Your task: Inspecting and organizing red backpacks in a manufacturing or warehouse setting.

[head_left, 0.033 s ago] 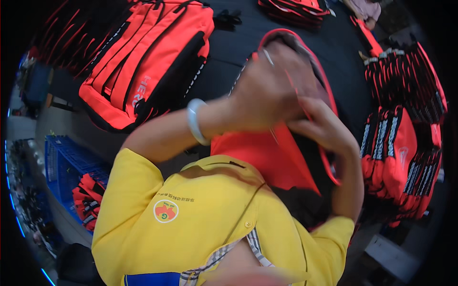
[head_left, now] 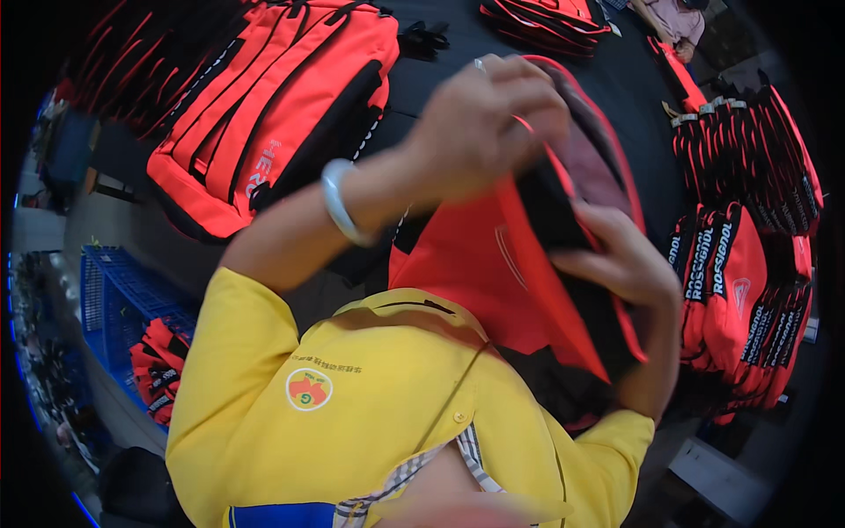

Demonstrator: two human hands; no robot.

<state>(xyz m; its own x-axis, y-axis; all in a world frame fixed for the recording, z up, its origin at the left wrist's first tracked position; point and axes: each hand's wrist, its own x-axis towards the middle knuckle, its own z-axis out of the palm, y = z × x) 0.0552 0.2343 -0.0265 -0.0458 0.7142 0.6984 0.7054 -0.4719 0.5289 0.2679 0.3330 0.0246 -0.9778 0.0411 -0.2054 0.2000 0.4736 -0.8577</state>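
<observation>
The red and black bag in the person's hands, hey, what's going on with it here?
A person in a yellow shirt is handling the red and black bag close to their body. The right hand holds its side, while the left hand is up by its top edge, its exact grip unclear. The bag is open, greyish lining showing. A red and black backpack lies to the left.

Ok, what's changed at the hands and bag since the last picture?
The left hand moved up and left, the right hand slightly down and right, leaving them farther apart. More red fabric of the open bag now shows. No grasp or release is clear. The backpack at upper left and the blue crate stayed put.
</observation>
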